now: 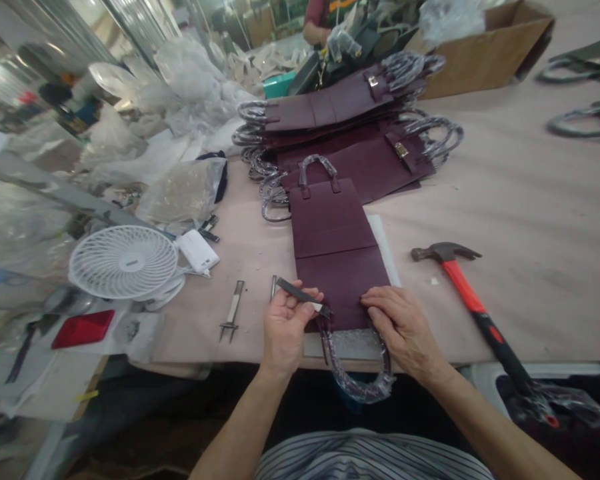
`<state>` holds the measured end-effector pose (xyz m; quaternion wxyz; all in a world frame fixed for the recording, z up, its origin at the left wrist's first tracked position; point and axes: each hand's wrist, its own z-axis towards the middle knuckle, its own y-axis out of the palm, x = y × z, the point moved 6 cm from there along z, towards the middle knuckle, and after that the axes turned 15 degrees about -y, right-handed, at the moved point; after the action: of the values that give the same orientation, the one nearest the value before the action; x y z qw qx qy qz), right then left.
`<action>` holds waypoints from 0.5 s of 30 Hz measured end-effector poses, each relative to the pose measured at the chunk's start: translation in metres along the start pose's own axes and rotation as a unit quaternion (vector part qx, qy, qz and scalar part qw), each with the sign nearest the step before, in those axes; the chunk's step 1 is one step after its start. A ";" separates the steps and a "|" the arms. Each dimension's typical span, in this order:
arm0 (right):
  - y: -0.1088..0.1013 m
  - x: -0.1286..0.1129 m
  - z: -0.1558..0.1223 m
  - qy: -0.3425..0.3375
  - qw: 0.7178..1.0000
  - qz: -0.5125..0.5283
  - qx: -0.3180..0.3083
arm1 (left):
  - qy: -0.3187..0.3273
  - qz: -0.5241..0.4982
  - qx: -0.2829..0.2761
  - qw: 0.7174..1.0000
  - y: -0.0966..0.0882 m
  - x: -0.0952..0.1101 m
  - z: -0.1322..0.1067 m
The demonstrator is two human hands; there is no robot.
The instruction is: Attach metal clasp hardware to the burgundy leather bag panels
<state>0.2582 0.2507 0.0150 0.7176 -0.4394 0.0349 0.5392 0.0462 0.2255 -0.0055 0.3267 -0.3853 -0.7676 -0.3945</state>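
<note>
A flat dark purple leather bag piece [336, 247] lies on the table in front of me, with plastic-wrapped handles at both ends. My left hand [286, 327] is closed on a thin dark metal tool [300, 295], its tip at the bag's near edge by the handle [360, 383] that hangs over the table edge. My right hand [403, 327] rests on the near right corner of the bag piece, fingers pressed down flat on it.
A red-handled hammer [473, 300] lies to the right. Two metal punches [233, 310] lie to the left, beside a white fan [125, 261] and a red case [83, 328]. A stack of purple bags [350, 133] sits behind; cardboard box [485, 50] beyond. Another person stands at the far end.
</note>
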 end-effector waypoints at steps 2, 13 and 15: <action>-0.001 -0.001 0.001 -0.003 1.000 0.000 -0.001 | 0.020 0.019 0.001 1.000 0.001 -0.002 0.002; -0.003 -0.003 0.005 -0.006 1.000 0.007 -0.010 | 0.174 0.251 0.017 0.952 0.001 -0.001 -0.005; -0.003 -0.002 0.005 -0.002 1.000 0.011 -0.009 | 0.187 0.264 0.009 0.946 0.001 -0.004 -0.005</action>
<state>0.2578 0.2522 0.0206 0.7081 -0.4443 0.0337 0.5478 0.0500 0.2201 -0.0061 0.5605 -0.4906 -0.5665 -0.3525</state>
